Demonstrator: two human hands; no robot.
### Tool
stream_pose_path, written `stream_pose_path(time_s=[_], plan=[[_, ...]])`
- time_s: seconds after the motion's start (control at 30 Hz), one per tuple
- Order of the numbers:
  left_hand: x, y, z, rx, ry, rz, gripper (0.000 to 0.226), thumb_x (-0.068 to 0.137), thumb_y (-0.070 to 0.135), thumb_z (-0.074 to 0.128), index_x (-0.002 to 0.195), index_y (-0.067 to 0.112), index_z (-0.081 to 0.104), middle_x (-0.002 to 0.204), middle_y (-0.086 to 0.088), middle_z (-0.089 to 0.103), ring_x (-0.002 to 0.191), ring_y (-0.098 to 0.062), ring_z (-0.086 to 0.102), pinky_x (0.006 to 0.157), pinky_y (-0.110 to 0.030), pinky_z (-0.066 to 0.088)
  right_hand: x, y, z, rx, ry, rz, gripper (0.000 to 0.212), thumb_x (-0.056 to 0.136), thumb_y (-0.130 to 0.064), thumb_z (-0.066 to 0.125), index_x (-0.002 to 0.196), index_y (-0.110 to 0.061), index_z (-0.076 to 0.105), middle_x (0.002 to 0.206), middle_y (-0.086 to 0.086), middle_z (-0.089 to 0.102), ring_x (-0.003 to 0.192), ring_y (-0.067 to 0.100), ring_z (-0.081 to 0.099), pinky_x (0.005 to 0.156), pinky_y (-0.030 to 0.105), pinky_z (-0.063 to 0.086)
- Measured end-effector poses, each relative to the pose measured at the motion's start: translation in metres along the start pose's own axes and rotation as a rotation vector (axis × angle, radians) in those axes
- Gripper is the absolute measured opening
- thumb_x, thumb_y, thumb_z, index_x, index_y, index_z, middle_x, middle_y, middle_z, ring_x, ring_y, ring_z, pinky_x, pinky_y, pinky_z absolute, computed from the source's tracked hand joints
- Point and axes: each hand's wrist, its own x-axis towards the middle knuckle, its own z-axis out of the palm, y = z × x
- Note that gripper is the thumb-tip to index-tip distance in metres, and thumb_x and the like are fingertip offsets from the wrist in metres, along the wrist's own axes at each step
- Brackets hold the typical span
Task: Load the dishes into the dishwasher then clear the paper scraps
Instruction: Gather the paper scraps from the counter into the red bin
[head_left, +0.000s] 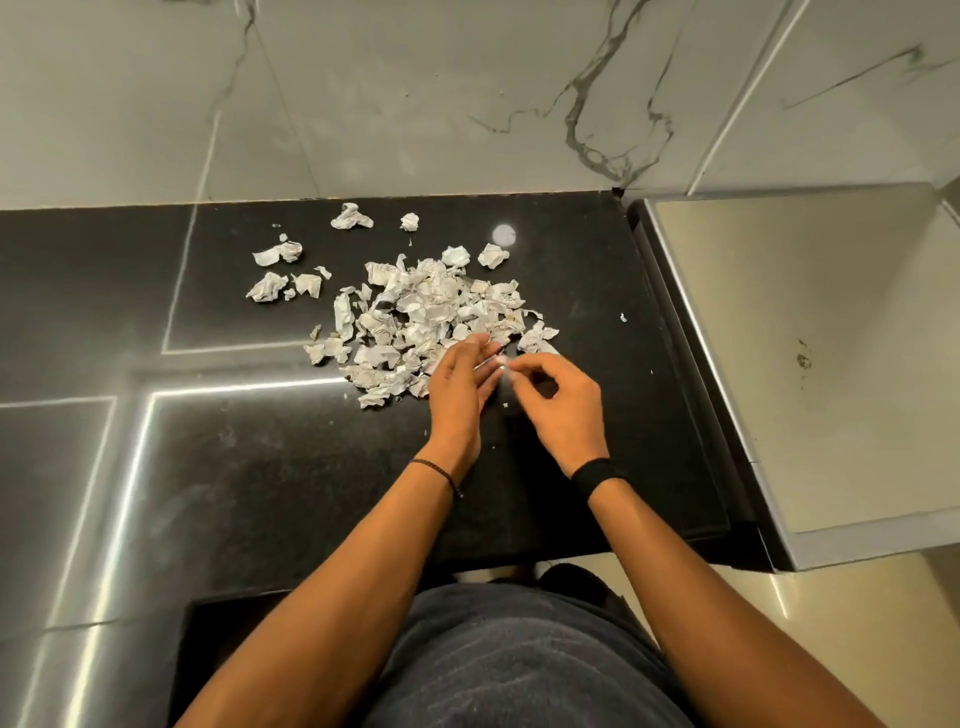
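Left hand (460, 384) has a thin black cord bracelet (436, 470) at the wrist, right hand (563, 405) a broad black wristband (592, 475); forearms bare, dark grey top (519, 660).

Looked like home kitchen. Black polished stone counter (260, 467) ran along wall and mirrored bright light strips. White marble-look wall tiles (415, 104) with grey veins rose behind it. Beige unit (805, 338) with metal edging stood at right, above cream floor (857, 649).

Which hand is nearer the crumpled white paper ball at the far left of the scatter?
Left. The left hand, open, is toward the person and right of that crumpled white paper ball; the right hand, pinching a small white paper bit, is farther right again.
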Motion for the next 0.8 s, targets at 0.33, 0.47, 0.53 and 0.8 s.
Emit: stream_pose_path(time_s=[0.33, 0.47, 0.53, 0.8], plan=[[0.002, 0.015, -0.006, -0.564, -0.028, -0.234, 0.035, 0.104, 0.031, 0.053, 0.106, -0.001, 0.069, 0.115, -0.021, 0.073, 0.111, -0.031, 0.072, 0.098, -0.038, 0.057, -0.005, 0.013, -0.007, -0.061, -0.184, 0.077, 0.028, 0.087, -0.008, 0.074, 0.112, -0.019, 0.073, 0.101, -0.007, 0.072, 0.087, 0.008, 0.067, 0.083, 0.024, 0.057], [0.005, 0.016, -0.014, -0.503, -0.021, -0.199, 0.037, 0.104, 0.031, 0.052, 0.116, -0.001, 0.067, 0.122, -0.02, 0.071, 0.114, -0.031, 0.071, 0.096, -0.037, 0.057, -0.005, 0.024, 0.007, -0.29, -0.264, -0.016, 0.032, 0.087, -0.017, 0.075, 0.117, -0.024, 0.071, 0.103, -0.009, 0.071, 0.083, 0.006, 0.066, 0.085, 0.031, 0.058], [0.006, 0.017, -0.017, -0.491, -0.008, -0.186, 0.038, 0.104, 0.031, 0.052, 0.118, -0.001, 0.067, 0.122, -0.02, 0.071, 0.113, -0.03, 0.071, 0.095, -0.036, 0.057, -0.005, 0.024, 0.012, -0.344, -0.221, -0.068, 0.028, 0.088, -0.018, 0.073, 0.115, -0.024, 0.072, 0.102, -0.009, 0.071, 0.086, 0.009, 0.064, 0.084, 0.034, 0.057], [0.009, 0.015, -0.018, -0.434, 0.011, -0.181, 0.039, 0.103, 0.032, 0.054, 0.12, -0.001, 0.066, 0.122, -0.02, 0.071, 0.111, -0.029, 0.072, 0.09, -0.033, 0.06, 0.001, 0.014, 0.019, -0.266, -0.149, -0.008, 0.018, 0.089, -0.019, 0.069, 0.104, -0.026, 0.073, 0.094, -0.01, 0.072, 0.085, 0.008, 0.066, 0.081, 0.035, 0.057]])
